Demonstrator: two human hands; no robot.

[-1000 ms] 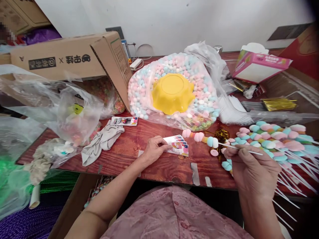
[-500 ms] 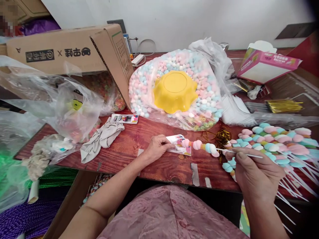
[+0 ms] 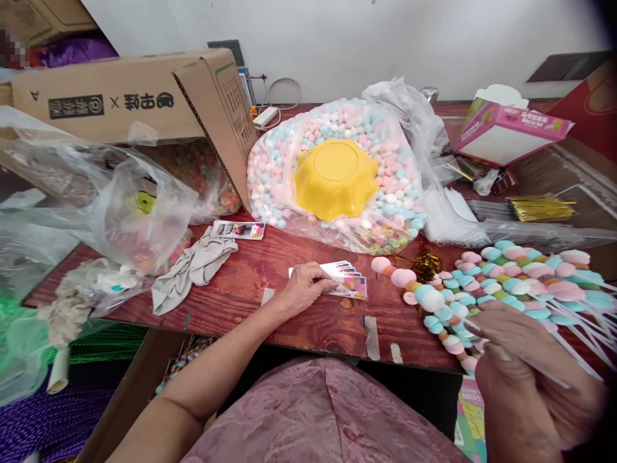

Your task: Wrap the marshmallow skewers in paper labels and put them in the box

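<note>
My left hand [image 3: 306, 289] rests on the table with thumb and fingers pinched at a small fan of printed cards [image 3: 351, 284]. At the right, my right hand [image 3: 535, 379] is closed on the white stick of a marshmallow skewer [image 3: 402, 278], which tilts up to the left with its pink tip above the table. Beneath and behind it lies a pile of marshmallow skewers [image 3: 520, 270], pink, blue and white, their sticks pointing to the lower right. Gold twist ties [image 3: 427, 262] lie beside the pile.
A large clear bag of marshmallows [image 3: 270, 173] fills the back, with a yellow scalloped bowl [image 3: 336, 180] upside down on it. At the left are a cardboard box [image 3: 116, 96], plastic bags and grey gloves [image 3: 195, 267]. A pink box [image 3: 513, 132] stands back right.
My right hand has moved right and toward me, carrying the skewer away from the cards to over the pile. My left hand stays at the cards, more of which now show.
</note>
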